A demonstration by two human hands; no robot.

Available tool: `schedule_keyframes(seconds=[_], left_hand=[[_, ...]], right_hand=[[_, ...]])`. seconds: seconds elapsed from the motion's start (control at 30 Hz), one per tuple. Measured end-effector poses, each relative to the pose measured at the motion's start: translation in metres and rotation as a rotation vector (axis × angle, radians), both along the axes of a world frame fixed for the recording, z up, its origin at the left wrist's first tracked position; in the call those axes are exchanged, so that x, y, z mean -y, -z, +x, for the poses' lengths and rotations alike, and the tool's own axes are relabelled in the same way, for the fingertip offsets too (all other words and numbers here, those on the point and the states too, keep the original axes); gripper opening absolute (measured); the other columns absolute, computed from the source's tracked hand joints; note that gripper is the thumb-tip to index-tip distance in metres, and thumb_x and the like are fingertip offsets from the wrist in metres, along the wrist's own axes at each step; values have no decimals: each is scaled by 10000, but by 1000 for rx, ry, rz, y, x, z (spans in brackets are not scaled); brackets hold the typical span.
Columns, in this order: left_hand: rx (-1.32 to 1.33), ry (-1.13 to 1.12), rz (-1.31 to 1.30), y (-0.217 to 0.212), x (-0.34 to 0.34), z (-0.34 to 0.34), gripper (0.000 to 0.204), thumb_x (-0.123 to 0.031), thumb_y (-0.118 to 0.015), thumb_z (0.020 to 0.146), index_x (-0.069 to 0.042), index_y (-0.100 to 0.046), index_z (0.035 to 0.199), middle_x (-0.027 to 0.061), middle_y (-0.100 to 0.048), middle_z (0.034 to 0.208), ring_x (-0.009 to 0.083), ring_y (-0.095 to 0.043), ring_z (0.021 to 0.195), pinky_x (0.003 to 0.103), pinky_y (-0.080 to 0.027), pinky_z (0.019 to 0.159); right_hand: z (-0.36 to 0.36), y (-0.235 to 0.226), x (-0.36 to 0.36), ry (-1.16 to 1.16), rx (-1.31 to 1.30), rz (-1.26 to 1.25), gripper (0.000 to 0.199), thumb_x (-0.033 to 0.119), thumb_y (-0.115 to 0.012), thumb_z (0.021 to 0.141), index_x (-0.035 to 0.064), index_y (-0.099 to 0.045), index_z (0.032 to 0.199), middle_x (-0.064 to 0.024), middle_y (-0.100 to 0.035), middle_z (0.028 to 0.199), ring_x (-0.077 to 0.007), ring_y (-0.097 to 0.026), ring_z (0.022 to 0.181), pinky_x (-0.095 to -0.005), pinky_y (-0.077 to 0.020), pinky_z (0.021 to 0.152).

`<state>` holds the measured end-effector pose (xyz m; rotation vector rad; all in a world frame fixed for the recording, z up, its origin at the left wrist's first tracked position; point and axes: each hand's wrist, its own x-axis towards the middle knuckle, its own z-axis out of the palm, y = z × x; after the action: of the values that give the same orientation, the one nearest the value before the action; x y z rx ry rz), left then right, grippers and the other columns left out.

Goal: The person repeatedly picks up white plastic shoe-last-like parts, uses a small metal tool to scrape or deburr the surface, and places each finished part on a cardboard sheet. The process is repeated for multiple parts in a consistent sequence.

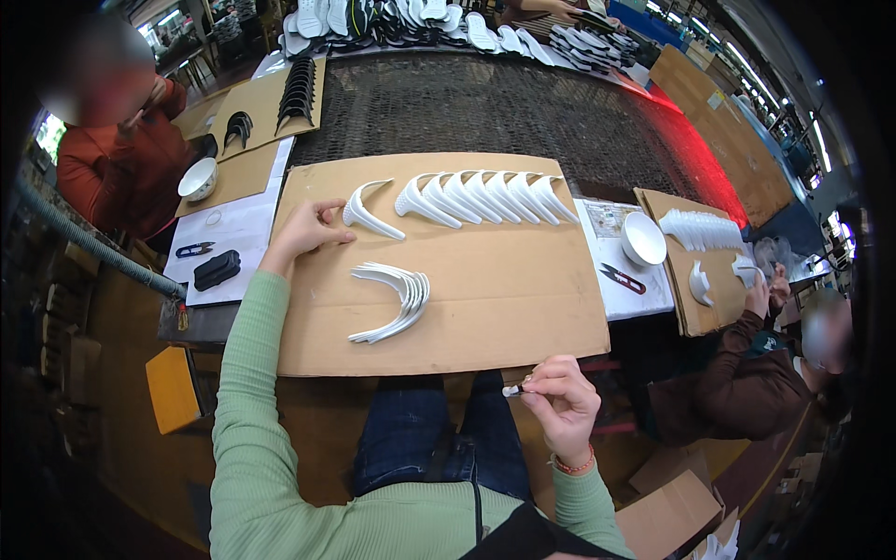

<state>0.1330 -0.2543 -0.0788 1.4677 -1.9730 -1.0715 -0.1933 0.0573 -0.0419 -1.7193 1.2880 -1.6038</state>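
My left hand rests on the cardboard sheet, thumb and fingers apart, right beside a single white curved shoe-heel piece. Whether the fingertips touch that piece is hard to tell. To its right stands a row of several similar white pieces, overlapping each other. Nearer me lies a nested stack of white curved pieces. Beyond the sheet's near edge, above my lap, my right hand pinches a small dark stick with a white tip.
Behind the cardboard runs a dark mesh conveyor, with a red glow at its right. White bowls, thread snips and a black case lie at the sides. One person sits left, another right, beside more curved pieces.
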Motion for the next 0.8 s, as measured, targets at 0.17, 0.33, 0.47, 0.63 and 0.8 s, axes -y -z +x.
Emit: schedule_keyframes(seconds=[0.17, 0.33, 0.47, 0.63, 0.8], left_hand=[[73, 74, -77, 0, 20, -16, 632, -199, -883, 579, -82, -670, 1162, -60, -448, 615, 60, -430, 539, 260, -327, 467], [5, 58, -101, 0, 19, -43, 584, -208, -886, 569, -97, -700, 1112, -61, -461, 608, 64, -420, 529, 262, -333, 480], [37, 49, -94, -2, 21, -56, 575, -212, -885, 565, -108, -707, 1102, -62, -458, 601, 63, -417, 528, 263, -338, 487], [80, 76, -107, -2, 25, -61, 571, -219, -884, 562, -119, -710, 1096, -66, -460, 592, 63, -406, 523, 276, -342, 486], [-91, 139, -2, 5, 26, -60, 583, -111, -856, 617, -45, -659, 1161, -59, -572, 660, 34, -541, 633, 217, -414, 535]], right_hand=[[-1, 0, -2, 17, -4, 5, 154, -57, -742, 683, 16, -688, 808, -76, -655, 814, -205, -564, 801, -302, -448, 721], [-5, 1, -4, 52, 5, 13, 152, -59, -737, 682, 13, -687, 807, -77, -655, 815, -205, -566, 803, -302, -448, 723], [-8, 1, -6, 57, 9, 19, 151, -63, -733, 682, 12, -687, 805, -78, -655, 816, -204, -567, 803, -302, -448, 723], [-10, 1, -6, 84, 20, 23, 148, -64, -732, 684, 11, -687, 803, -80, -656, 818, -204, -570, 803, -303, -449, 725], [-14, 6, -2, 120, 3, 29, 152, -66, -732, 694, -1, -692, 826, -83, -660, 830, -196, -579, 805, -299, -452, 727]])
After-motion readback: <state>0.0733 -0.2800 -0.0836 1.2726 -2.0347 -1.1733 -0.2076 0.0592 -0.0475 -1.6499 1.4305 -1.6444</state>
